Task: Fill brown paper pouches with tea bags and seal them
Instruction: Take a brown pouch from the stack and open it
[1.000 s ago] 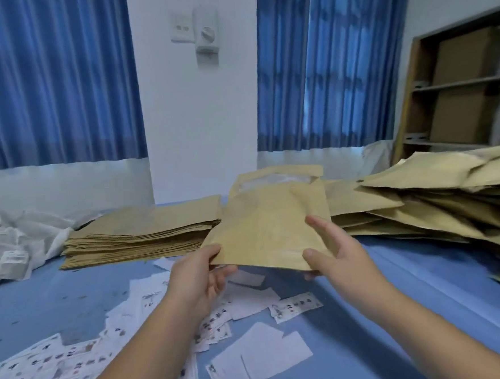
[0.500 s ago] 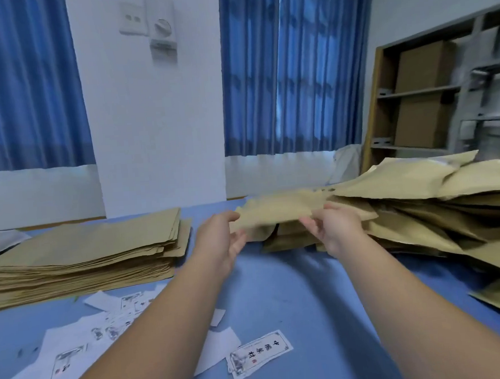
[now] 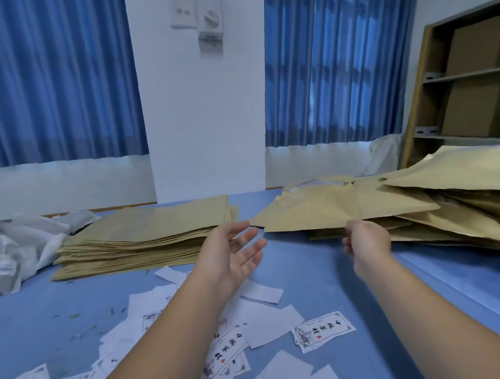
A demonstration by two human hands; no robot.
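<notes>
We are laying the brown pouch [image 3: 333, 207] onto the pile [image 3: 467, 221] at right, our left hand [image 3: 233, 258] letting go and opening.

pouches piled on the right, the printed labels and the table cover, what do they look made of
Pouches: brown kraft-type paper, matte; tan faces with soft creases, and something pale shows at one open mouth. Printed labels: thin white paper, matte, with black print and slightly lifted edges. Table cover: smooth blue sheet with a faint sheen; whether vinyl or cloth cannot be told.

Head-worn, forward-down over near table [image 3: 316, 273]
</notes>
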